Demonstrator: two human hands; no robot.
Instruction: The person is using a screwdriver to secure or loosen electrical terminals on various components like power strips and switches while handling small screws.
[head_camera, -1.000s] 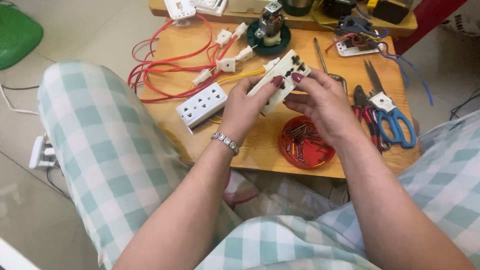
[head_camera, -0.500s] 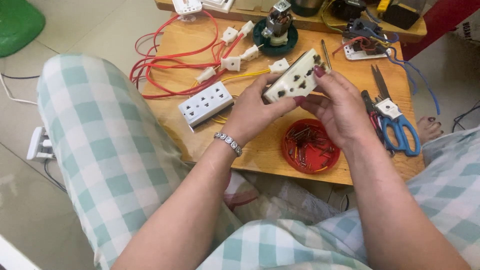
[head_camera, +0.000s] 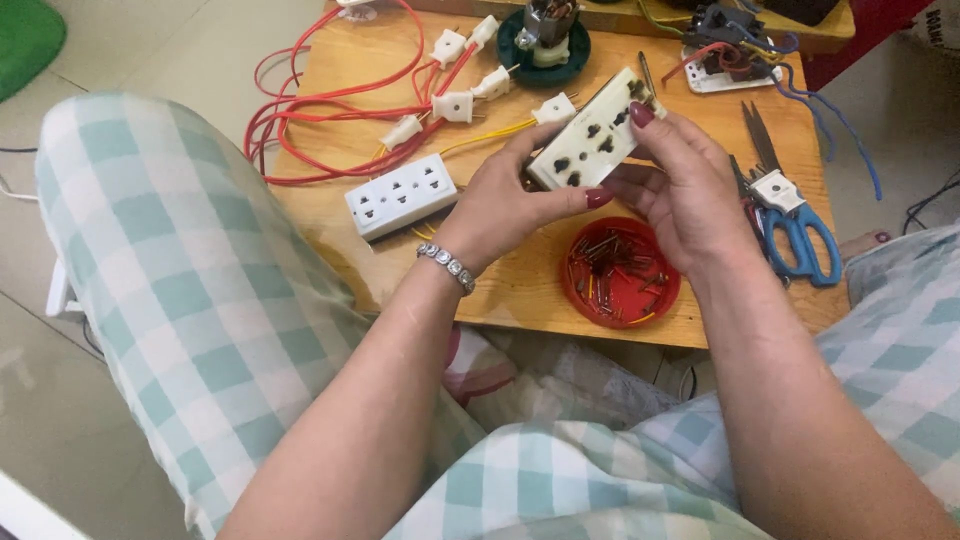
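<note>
A cream-white rectangular plastic socket strip (head_camera: 597, 140), smooth and hard with several dark pin holes and brownish scorch marks on its face, is held above a low table of pale, grainy wood (head_camera: 520, 290). Its long axis runs diagonally, the lower end toward the left hand (head_camera: 510, 205) and the upper end pointing up and away to the right. The left hand grips the lower end, thumb pressed along the near edge; the right hand (head_camera: 680, 195) cups the strip from the far side, a fingertip on its top corner, so both hands are clamped on it. Just below sits a round red plastic lid (head_camera: 620, 272) full of thin metal screws. A second white plastic socket strip (head_camera: 400, 195) lies flat beside looping red wires (head_camera: 300, 110), and blue-handled steel scissors (head_camera: 790, 220) rest at the right.
</note>
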